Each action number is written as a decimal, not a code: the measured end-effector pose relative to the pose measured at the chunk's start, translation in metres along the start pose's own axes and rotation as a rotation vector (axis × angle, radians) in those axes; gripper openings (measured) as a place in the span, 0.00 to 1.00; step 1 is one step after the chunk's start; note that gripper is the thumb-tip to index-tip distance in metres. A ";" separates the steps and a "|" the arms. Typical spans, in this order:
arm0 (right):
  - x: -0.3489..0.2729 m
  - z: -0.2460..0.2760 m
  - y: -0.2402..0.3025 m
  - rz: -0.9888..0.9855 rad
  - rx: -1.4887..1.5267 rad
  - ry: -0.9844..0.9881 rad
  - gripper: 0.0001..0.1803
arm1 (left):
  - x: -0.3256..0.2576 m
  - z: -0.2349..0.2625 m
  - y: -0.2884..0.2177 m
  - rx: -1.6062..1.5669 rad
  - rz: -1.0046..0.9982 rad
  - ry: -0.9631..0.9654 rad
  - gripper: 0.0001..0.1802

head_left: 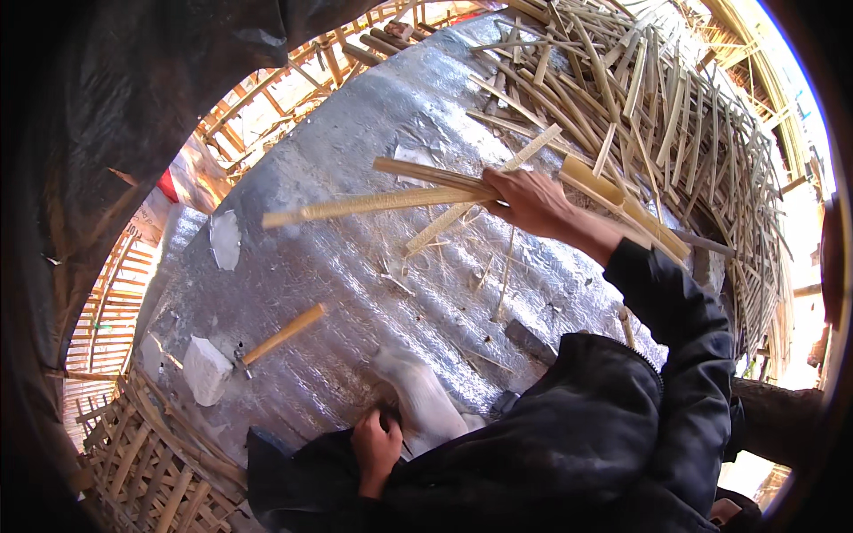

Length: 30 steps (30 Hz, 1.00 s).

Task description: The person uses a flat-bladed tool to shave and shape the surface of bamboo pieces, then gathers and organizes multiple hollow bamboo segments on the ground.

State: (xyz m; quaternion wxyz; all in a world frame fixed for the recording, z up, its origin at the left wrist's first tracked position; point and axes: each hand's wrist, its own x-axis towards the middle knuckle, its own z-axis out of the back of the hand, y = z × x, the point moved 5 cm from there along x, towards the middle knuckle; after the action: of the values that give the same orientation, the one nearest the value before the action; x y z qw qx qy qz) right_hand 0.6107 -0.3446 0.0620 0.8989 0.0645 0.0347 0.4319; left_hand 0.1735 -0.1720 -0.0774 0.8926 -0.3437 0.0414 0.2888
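The right hand [533, 206] has its grip closed around the near ends of bamboo strips [364, 207], which fan out toward the left, clear of the fingers, above a silver sheet [329, 275]. A crossing strip [435, 233] passes beneath the same hand; whether it is also gripped cannot be determined. The left hand [377, 450] is curled beside a pale, foot-shaped form [422, 400]; whether its grip contains anything cannot be determined. Caution: because the strips are held at one end only, their free ends may swing or splay if the grip loosens. Raw split edges could cut or splinter bare skin if a strip slides through the fingers. The crossing strip, or the split bamboo piece [591, 182] near the wrist, may snag the held strips during a sideways pull. A wood-handled tool [286, 333] lies well apart, at left; a trailing strip could knock it.
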 end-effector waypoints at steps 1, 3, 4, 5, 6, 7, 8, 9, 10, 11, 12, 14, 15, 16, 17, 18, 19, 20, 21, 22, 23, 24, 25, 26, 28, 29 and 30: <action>-0.005 -0.004 -0.001 -0.025 0.065 -0.002 0.15 | -0.001 0.001 0.001 0.001 0.003 -0.001 0.14; -0.002 0.002 -0.024 -0.125 0.109 0.040 0.13 | -0.006 0.005 0.006 0.015 0.029 -0.012 0.14; 0.006 0.037 -0.027 -0.225 0.175 0.036 0.11 | -0.008 0.006 0.008 0.017 0.044 -0.018 0.14; 0.013 0.052 -0.071 -0.136 0.051 -0.155 0.11 | -0.007 0.005 0.004 0.019 0.037 -0.011 0.14; 0.016 0.089 -0.121 -0.267 0.031 -0.169 0.14 | -0.003 0.001 0.001 0.009 0.018 0.000 0.14; 0.022 0.141 -0.183 -0.387 -0.014 -0.214 0.21 | 0.002 -0.002 0.000 0.000 0.001 0.010 0.14; 0.043 0.173 -0.248 -0.449 -0.042 -0.252 0.28 | 0.002 -0.003 -0.002 0.013 0.010 0.004 0.14; 0.043 0.214 -0.302 -0.503 -0.122 -0.296 0.37 | 0.003 -0.008 -0.005 0.004 0.008 0.030 0.15; 0.040 0.224 -0.333 -0.321 -0.043 -0.485 0.50 | 0.004 -0.007 -0.006 0.011 0.024 0.043 0.15; 0.053 0.213 -0.333 -0.340 -0.209 -0.460 0.46 | 0.006 -0.001 -0.004 0.032 0.042 0.047 0.15; 0.062 0.203 -0.333 -0.361 -0.379 -0.434 0.43 | 0.005 0.002 -0.002 0.041 0.054 0.050 0.16; 0.069 0.196 -0.337 -0.407 -0.744 -0.372 0.37 | 0.005 0.000 -0.001 0.042 0.059 0.064 0.17; 0.098 0.150 -0.289 -0.454 -0.585 -0.282 0.34 | 0.000 0.003 0.002 0.045 0.097 0.031 0.17; 0.103 0.120 -0.243 -0.534 -0.459 -0.194 0.32 | -0.002 0.002 0.006 0.040 0.102 0.017 0.17; 0.088 0.073 -0.230 -0.323 -0.403 -0.141 0.33 | 0.000 -0.001 0.006 0.023 0.072 0.023 0.17; 0.081 0.019 -0.212 -0.093 -0.313 -0.063 0.34 | 0.000 -0.003 0.007 0.016 0.073 0.031 0.17; 0.067 -0.031 -0.198 0.105 -0.228 0.039 0.35 | 0.004 -0.006 0.007 -0.002 0.062 0.046 0.17; 0.060 -0.080 -0.181 0.148 -0.207 0.097 0.35 | 0.006 -0.008 0.007 -0.013 0.063 0.051 0.17; 0.060 -0.092 -0.127 0.272 -0.278 0.209 0.32 | 0.002 -0.005 0.009 -0.004 0.083 0.048 0.17; 0.046 -0.102 -0.127 0.280 -0.272 0.119 0.27 | 0.003 0.001 -0.001 0.022 0.053 0.048 0.17; 0.038 -0.126 -0.150 0.293 -0.185 -0.034 0.19 | 0.008 0.000 -0.005 0.025 0.020 0.067 0.17; 0.043 -0.115 -0.127 0.324 -0.186 -0.018 0.15 | 0.005 -0.001 0.000 0.024 0.031 0.046 0.17; 0.043 -0.105 -0.101 0.353 -0.187 -0.002 0.12 | 0.002 -0.001 0.005 0.023 0.039 0.026 0.17; 0.035 -0.095 -0.090 0.395 -0.239 0.035 0.09 | 0.002 -0.004 0.006 0.017 0.025 0.021 0.17; 0.017 -0.072 -0.063 0.489 -0.271 -0.005 0.07 | 0.004 -0.006 0.008 0.020 0.030 0.026 0.17; 0.012 -0.061 -0.049 0.513 -0.288 -0.041 0.07 | 0.004 -0.007 0.008 0.021 0.039 0.028 0.17; 0.010 -0.055 -0.045 0.531 -0.316 -0.035 0.06 | 0.004 -0.007 0.007 0.014 0.047 0.030 0.17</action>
State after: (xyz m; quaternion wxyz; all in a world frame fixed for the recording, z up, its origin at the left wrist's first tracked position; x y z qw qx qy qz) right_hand 0.6453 -0.3598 0.0007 0.7541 -0.0617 -0.0664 0.6505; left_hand 0.1738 -0.1705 -0.0878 0.8873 -0.3407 0.0646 0.3041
